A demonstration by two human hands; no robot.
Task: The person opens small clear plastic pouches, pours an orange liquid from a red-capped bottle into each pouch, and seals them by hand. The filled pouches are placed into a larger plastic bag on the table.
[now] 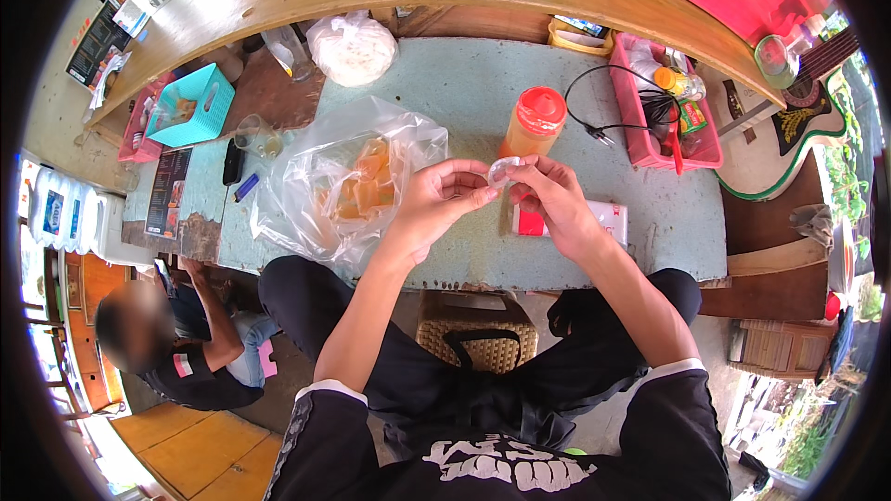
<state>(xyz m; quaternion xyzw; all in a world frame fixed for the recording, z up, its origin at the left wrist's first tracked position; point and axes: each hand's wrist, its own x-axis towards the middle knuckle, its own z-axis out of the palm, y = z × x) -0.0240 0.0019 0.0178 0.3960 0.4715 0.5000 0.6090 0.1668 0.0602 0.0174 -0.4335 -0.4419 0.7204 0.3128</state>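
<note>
Between my two hands, just below a squeeze bottle (534,122) with a red lid and orange contents, is a small clear plastic piece (502,171). My right hand (550,191) pinches it between thumb and fingers. The fingertips of my left hand (445,198) are at its left edge; whether they grip it is unclear. Left of my hands lies an open clear plastic bag (299,174) holding small packets of something orange (369,177). A red and white packet (605,217) lies partly behind my right hand.
A pink basket (630,132) with a black cable and containers stands at the right, near a guitar (773,146). At the left are a turquoise basket (223,108), a glass (256,136) and a blue lighter (246,188). A filled white bag (353,52) sits behind. Another person (202,355) sits at lower left.
</note>
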